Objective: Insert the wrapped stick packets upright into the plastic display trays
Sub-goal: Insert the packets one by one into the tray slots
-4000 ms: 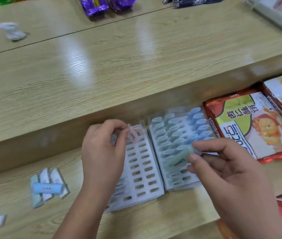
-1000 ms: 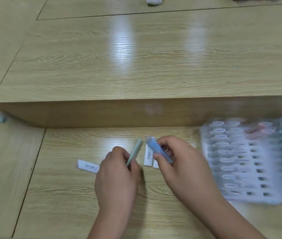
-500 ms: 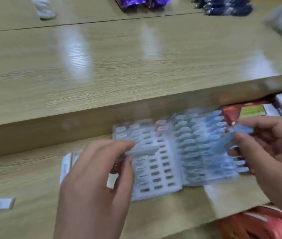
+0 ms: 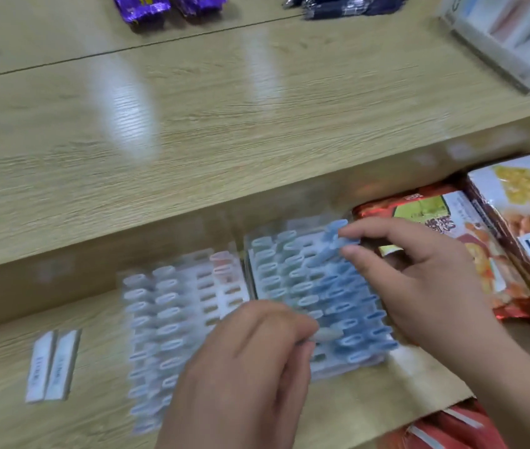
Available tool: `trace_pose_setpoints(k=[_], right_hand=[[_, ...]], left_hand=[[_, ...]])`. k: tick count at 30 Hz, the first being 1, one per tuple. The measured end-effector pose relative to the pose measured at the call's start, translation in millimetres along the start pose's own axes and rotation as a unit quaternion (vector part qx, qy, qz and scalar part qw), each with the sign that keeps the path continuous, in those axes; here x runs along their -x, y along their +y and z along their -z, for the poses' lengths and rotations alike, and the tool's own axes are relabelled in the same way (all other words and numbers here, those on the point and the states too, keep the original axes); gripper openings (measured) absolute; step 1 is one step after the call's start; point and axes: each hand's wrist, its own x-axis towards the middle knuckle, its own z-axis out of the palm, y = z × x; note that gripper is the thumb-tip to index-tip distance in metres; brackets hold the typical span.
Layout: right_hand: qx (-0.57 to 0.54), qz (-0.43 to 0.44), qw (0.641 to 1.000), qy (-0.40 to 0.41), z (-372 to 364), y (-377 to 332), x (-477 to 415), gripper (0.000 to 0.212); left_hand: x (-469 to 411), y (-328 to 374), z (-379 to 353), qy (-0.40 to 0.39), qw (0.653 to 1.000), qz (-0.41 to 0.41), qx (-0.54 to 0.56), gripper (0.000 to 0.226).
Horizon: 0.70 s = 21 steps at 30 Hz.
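Left tray (image 4: 166,319) blurred behind left hand (image 4: 241,374)

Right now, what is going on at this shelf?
A person is filling two plastic trays with stick packets. The right hand pinches a blue packet over the right tray. The left hand pinches a pale packet over that tray's near end. The left tray has empty slots; two white packets lie on the shelf.

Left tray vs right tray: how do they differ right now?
Fill: left tray has empty slots in its right columns, right tray looks almost full. Neighbours: left tray sits beside two loose packets, right tray beside snack bags. Shared: slotted plastic, side by side.
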Motion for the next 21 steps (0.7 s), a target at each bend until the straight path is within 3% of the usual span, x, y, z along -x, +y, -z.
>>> trace_pose_setpoints(k=[2,9,15,21], right_hand=[[0.077,0.041,0.996,-0.017,-3.6,4.6,-4.5,0.025],[0.196,0.141,0.97,-0.034,-7.6,18.6,-13.3,0.017],[0.191,0.149,0.97,-0.035,-4.0,26.8,-10.4,0.016],[0.206,0.174,0.962,-0.045,-7.0,34.5,-3.2,0.017]], left_hand=[[-4.0,9.4,-9.3,0.001,0.999,-0.046,0.015,0.01],[0.0,8.8,-21.3,-0.002,0.998,-0.056,0.008,0.016],[6.8,3.5,-33.5,-0.005,0.998,-0.06,-0.007,0.011],[7.2,-1.4,-41.4,0.039,0.997,-0.069,-0.01,0.006]])
